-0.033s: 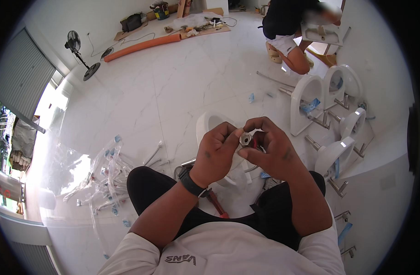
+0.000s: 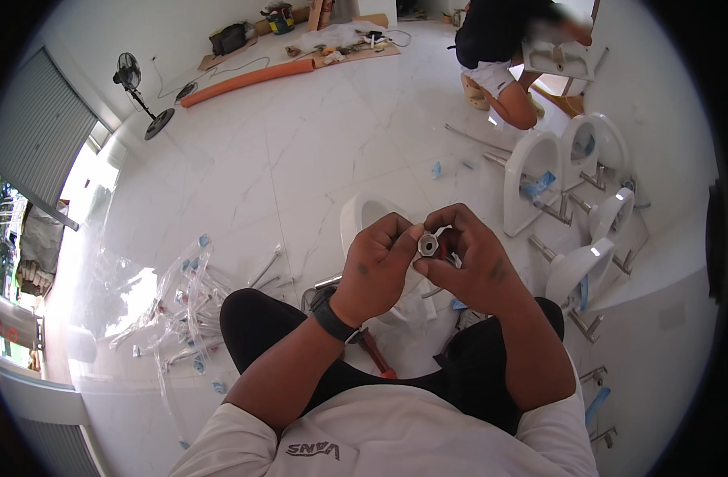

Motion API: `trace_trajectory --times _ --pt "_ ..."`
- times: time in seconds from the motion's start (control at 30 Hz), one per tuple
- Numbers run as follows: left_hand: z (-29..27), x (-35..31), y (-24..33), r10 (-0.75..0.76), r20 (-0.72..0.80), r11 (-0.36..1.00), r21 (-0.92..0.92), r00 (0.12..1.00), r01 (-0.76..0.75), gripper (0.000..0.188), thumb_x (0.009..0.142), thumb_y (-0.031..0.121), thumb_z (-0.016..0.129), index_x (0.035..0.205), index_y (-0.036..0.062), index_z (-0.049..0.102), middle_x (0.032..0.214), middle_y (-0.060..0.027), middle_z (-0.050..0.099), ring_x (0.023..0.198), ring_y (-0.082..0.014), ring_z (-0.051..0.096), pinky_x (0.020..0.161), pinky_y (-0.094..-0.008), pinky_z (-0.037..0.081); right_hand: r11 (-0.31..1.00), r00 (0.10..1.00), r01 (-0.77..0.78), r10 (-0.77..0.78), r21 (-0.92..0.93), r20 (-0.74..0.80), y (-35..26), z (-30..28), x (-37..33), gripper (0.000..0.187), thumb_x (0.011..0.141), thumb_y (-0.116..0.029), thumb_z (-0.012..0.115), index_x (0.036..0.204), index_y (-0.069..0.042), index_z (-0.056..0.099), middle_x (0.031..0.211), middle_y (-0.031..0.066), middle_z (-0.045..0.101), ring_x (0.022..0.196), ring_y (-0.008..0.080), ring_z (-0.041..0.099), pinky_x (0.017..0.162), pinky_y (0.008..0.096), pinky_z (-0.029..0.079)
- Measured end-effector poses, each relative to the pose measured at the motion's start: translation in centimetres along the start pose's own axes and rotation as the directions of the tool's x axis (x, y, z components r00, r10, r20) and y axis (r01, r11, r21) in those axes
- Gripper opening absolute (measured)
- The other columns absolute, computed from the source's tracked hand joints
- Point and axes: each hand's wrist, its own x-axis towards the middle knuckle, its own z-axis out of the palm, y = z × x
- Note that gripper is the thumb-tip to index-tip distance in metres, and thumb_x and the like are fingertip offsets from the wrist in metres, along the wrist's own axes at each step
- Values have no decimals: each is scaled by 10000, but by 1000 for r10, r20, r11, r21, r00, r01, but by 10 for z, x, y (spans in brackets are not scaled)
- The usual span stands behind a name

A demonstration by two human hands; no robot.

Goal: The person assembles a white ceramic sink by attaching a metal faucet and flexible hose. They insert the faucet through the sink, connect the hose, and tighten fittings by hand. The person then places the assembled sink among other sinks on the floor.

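Observation:
Between my hands, in front of my knees, is a small silvery metal fitting with a round hole in its face. My right hand grips it between thumb and fingers, and something red shows behind it among those fingers. My left hand has its thumb and fingers pinched at the fitting's left side. Beyond and below the hands stands a white ceramic washbasin, partly hidden by them. A red-handled tool lies on the floor between my legs.
Clear plastic bags with metal hoses lie to my left. White washbasins with faucets stand along the right. A co-worker crouches at the far right over another basin. An orange pipe and a standing fan are farther back.
The fitting has turned slightly in my fingers, so its face with the hole points more toward me. Both hands have shifted barely at all.

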Motion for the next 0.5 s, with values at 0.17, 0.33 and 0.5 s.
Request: trace_trajectory --times 0.17,0.33,0.5 --pt "5 0 -6 57 -135 998 -13 989 -59 284 1083 261 595 991 -3 644 816 -5 651 754 -54 526 693 -262 460 984 992 86 -99 -153 -76 4 6 4 397 884 -169 778 1166 34 587 959 166 684 847 280 678 818 408 552" --pt "-7 4 0 -43 42 995 -89 998 47 365 1106 357 560 1047 6 639 878 3 662 801 -55 552 743 -249 471 926 968 233 -249 -297 -16 8 6 2 347 902 -93 718 1204 15 584 1167 169 645 1005 356 640 948 419 512" --pt "-4 5 5 -3 116 985 -173 993 24 422 1118 404 527 1030 10 649 884 -9 667 807 -67 551 747 -242 464 901 949 296 -314 -317 -6 9 6 2 362 911 -62 697 1251 -11 586 1268 161 613 1137 366 597 994 442 490"
